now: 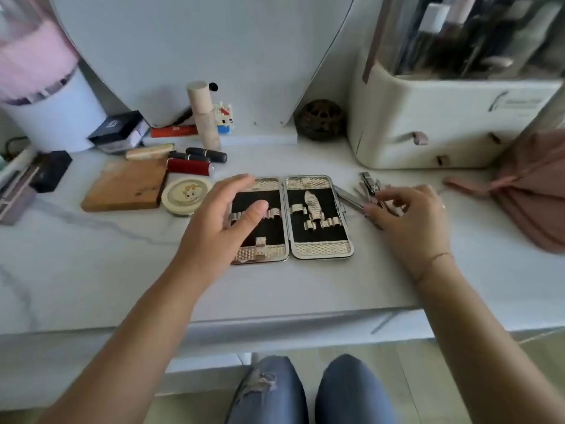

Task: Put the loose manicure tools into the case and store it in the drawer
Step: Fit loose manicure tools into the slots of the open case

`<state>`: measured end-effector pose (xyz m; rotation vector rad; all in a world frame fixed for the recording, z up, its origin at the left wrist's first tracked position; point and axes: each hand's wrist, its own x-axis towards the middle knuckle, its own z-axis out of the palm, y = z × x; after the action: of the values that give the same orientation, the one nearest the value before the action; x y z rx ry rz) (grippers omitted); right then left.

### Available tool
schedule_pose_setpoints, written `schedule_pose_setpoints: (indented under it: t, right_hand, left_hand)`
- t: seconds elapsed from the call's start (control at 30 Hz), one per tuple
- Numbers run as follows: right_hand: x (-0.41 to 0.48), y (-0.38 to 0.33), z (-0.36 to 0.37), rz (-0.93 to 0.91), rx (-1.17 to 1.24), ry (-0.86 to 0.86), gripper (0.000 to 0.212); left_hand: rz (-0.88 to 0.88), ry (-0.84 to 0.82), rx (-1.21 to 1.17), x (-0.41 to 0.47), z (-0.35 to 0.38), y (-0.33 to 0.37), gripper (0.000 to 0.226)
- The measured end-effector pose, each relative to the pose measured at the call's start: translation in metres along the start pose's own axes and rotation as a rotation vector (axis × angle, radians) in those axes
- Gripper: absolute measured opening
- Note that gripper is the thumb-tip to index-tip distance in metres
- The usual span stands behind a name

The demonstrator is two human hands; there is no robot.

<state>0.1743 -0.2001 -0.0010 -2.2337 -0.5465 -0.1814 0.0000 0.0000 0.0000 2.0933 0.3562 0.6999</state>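
Loose steel manicure tools lie just right of the open black-lined metal case, under my right hand, grip unclear; left hand hovers open over it.

The manicure case has black lining and pale gold, lattice-patterned borders. The manicure tools are silver. The worktop is white marble, grey-veined. The lipstick is red, the cloth pouch dusty pink, the jeans blue.
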Motion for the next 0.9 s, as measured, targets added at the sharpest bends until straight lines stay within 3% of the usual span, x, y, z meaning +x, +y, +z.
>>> schedule_pose_setpoints:
  t: [0.13,0.33,0.9]
  right_hand:
    - [-0.0050,-0.0062,-0.0005,0.056,-0.082,0.001,0.020]
    - [-0.0057,-0.0069,0.0005,0.112,-0.014,-0.005,0.005]
    - [-0.0046,-0.0065,0.0035,0.127,0.004,-0.025,0.010]
  left_hand:
    - [-0.079,0.050,-0.052,0.0015,-0.0030,0.0059,0.043]
    - [-0.105,0.044,-0.120,0.0034,-0.0034,0.0009,0.039]
    - [-0.093,0.024,-0.126,0.0047,-0.0029,0.0026,0.023]
